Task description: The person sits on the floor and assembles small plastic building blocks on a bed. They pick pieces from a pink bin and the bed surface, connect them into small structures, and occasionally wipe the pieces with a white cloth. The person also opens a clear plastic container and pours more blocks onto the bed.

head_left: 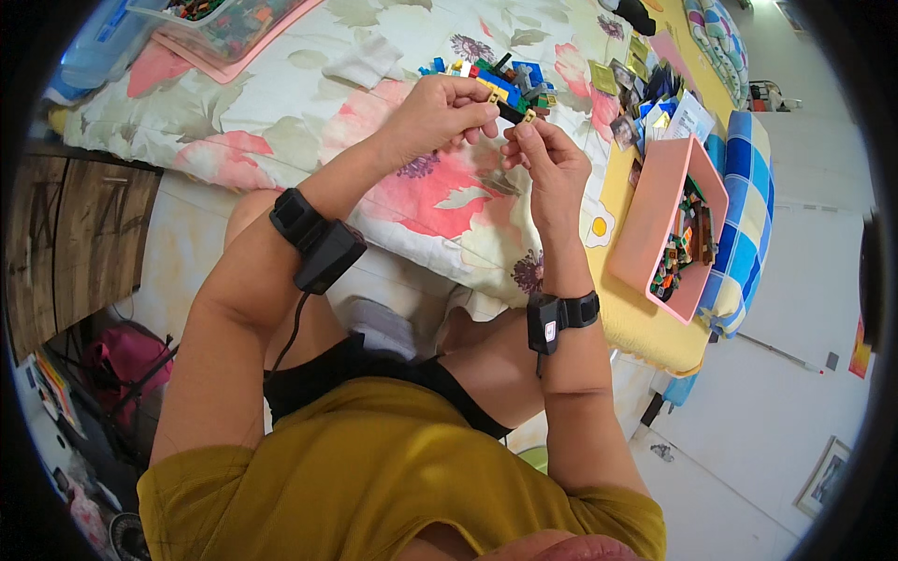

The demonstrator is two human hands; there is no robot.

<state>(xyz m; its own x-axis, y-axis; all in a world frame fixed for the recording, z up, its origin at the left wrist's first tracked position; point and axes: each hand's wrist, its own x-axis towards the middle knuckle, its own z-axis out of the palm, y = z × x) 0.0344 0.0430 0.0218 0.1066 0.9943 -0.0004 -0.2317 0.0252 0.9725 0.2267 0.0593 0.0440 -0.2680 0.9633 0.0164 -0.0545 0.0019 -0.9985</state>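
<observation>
Both my hands are raised over the flowered bedspread [309, 122], close together. Between them is a small black building-brick piece [511, 113] with tan bits at its two ends. My left hand [447, 110] pinches the left end between thumb and fingers. At the other end, my right hand [552, 154] grips a tan bit [529, 117] with thumb and forefinger. Just beyond my fingers lies a cluster of coloured toy bricks [533, 77], mainly blue, yellow and green; my hands partly cover it.
A pink bin [645, 224] of mixed bricks stands at the right beside a blue checked roll [748, 215]. Cards and photos [655, 112] are heaped behind it. Clear plastic boxes [108, 47] sit far left, and a white cloth [365, 62] lies on the bedspread.
</observation>
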